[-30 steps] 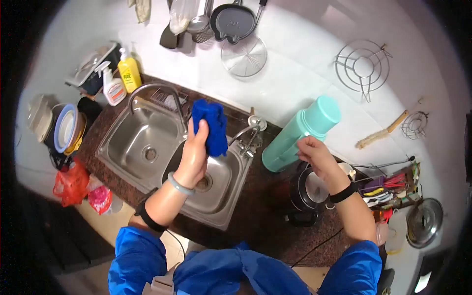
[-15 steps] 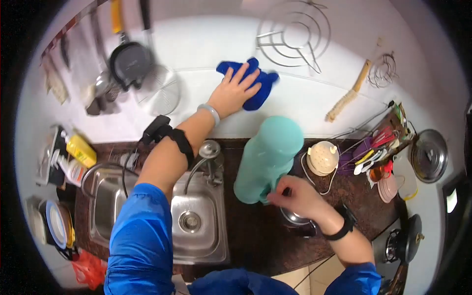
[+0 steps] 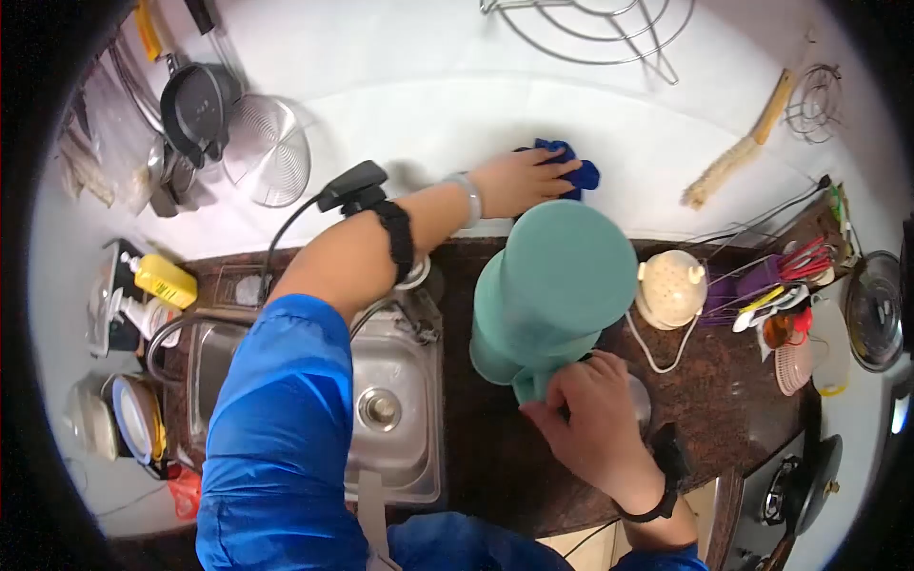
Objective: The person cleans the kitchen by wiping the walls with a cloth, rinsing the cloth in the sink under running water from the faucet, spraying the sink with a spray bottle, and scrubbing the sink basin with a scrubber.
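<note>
My left hand [image 3: 533, 181] presses a dark blue cloth [image 3: 588, 176] against the white wall, fingers stretched out over it. Most of the cloth is covered by the hand. My right hand [image 3: 600, 419] has its fingers curled at the handle of a large teal jug [image 3: 562, 285]. The jug's round flat end faces up toward me. I cannot tell whether the jug rests on the dark counter [image 3: 486, 457] or is raised. A shiny round object [image 3: 640, 400] is partly hidden behind my right hand.
A steel sink [image 3: 400, 457] with a tap is at left, with a yellow bottle [image 3: 164, 281] beyond it. A cream corded appliance [image 3: 672, 290] and a utensil rack [image 3: 752, 285] stand at right. A pan [image 3: 198, 109], strainer [image 3: 271, 152] and brush [image 3: 738, 152] hang on the wall.
My left hand and the cloth have moved down the wall and to the right. The jug appears larger and nearer to me, with my right hand now closed at its handle. The view has shifted too.
</note>
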Tool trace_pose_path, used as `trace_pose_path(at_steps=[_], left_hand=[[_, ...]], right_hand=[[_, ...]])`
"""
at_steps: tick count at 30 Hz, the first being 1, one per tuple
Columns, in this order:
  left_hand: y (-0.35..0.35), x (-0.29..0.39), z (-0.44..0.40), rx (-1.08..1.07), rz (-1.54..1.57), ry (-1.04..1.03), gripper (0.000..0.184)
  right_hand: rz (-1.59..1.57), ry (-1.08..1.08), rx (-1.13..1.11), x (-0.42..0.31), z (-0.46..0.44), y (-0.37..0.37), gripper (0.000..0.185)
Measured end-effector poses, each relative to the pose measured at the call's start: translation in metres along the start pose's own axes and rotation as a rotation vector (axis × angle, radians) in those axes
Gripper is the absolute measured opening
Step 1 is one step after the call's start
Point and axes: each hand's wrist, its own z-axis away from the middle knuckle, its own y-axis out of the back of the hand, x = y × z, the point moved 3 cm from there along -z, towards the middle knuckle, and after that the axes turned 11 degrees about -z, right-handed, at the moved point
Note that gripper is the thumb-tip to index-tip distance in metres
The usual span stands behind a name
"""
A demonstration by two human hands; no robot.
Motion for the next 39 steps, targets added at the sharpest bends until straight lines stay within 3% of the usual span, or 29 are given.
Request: trace_pose_path(at_steps=[5,7,10,13,17,23,25,27,29,32,34,37,39], left_hand=[[0.024,0.009,0.077,-0.098,0.168,0.230,0.023],[0.032,0.009,0.107,-0.303,0.059,0.046,0.024],[0.045,0.006,0.145,-0.402,0.064,0.102,0.026],[0.068,0.003,0.167,-0.732,-0.021,0.032,0.028],[0.075,0.020,0.202,-0.831,-0.156,0.257,0.028],[0.094,0.056,0.241,-1.073,0.262,0.968,0.034],[0.077,0.077,0.258,-1.028,0.532,1.318,0.046],[0.025,0.105,0.277,-0.872,0.910,1.539,0.049],[0.003,0.139,0.276,-0.418,1.105,1.501,0.054],[0.007,0.155,0.261,-0.230,1.432,1.416,0.056],[0.005,0.166,0.241,-0.236,1.395,1.383,0.055],[-0.005,0.173,0.221,-0.116,1.373,1.258,0.053],[-0.011,0.160,0.226,-0.161,1.340,1.181,0.050]], right_hand=[[0.169,0.050,0.055,-0.001,0.003,-0.005,0.024],[0.153,0.051,0.069,-0.001,0.005,-0.006,0.024],[0.147,0.034,0.100,0.001,0.011,-0.004,0.024],[0.202,0.011,0.123,0.002,0.016,0.007,0.025],[0.253,-0.038,0.180,0.012,0.025,0.016,0.027],[0.322,-0.165,0.221,0.002,0.026,0.013,0.028],[0.352,-0.238,0.284,-0.007,0.026,0.007,0.028],[0.477,-0.326,0.294,-0.036,0.021,-0.005,0.025],[0.750,0.029,0.665,-0.085,0.017,-0.028,0.022],[0.248,-0.027,0.445,-0.083,-0.013,-0.091,0.020],[-0.147,-0.136,0.382,-0.042,-0.055,-0.136,0.031],[-0.306,-0.342,0.440,0.048,-0.089,-0.179,0.059],[-0.405,-0.440,0.449,0.055,-0.083,-0.181,0.066]])
